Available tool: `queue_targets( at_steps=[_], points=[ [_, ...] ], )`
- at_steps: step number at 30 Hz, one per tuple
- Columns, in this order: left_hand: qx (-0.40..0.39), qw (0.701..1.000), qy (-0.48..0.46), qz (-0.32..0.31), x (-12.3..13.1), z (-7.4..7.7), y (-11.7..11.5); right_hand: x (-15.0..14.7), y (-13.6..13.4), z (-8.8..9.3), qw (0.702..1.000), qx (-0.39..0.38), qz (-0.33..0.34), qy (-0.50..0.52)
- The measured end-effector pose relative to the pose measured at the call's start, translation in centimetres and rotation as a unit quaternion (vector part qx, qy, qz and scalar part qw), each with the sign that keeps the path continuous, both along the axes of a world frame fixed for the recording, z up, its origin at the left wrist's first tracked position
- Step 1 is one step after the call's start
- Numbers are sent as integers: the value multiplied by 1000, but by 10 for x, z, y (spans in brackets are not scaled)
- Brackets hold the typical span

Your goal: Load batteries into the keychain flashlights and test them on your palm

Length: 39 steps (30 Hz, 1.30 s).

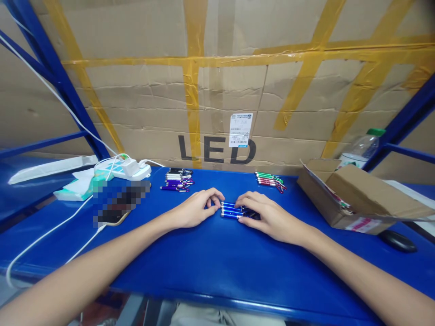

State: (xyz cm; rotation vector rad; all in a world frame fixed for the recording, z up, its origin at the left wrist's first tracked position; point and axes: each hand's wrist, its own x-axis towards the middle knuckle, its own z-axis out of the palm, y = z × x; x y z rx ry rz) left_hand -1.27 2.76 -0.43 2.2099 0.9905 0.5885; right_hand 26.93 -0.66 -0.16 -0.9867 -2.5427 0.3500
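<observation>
A row of several slim blue metal tubes with clips, like keychain flashlights (pixel 231 211), lies side by side on the blue table (pixel 204 262). My right hand (pixel 268 215) bends over their right ends, fingers along the far side and thumb at the near side, gripping the row. The dark clips at that end are partly hidden under the palm. At the left ends, my left hand (pixel 199 208) rests with curled fingers and the thumb apart from them, its fingertips close to or touching the tubes.
Behind left lie black, silver and purple keychain flashlights (pixel 176 178); behind right, green and red ones (pixel 269 179). A phone (pixel 122 206), power strip (pixel 136 170) and white cables occupy the left. An open carton (pixel 340 213), bottle (pixel 363 147) and black mouse (pixel 397 241) stand right. Large cardboard (pixel 152 104) backs the table.
</observation>
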Motion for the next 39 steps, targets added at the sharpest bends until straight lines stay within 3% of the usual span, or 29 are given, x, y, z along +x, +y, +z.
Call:
queue_targets(
  at_steps=[39],
  points=[
    [11,1000,7,-16,0,-2,2,-4,-4,3,999,20,39,2]
  ],
)
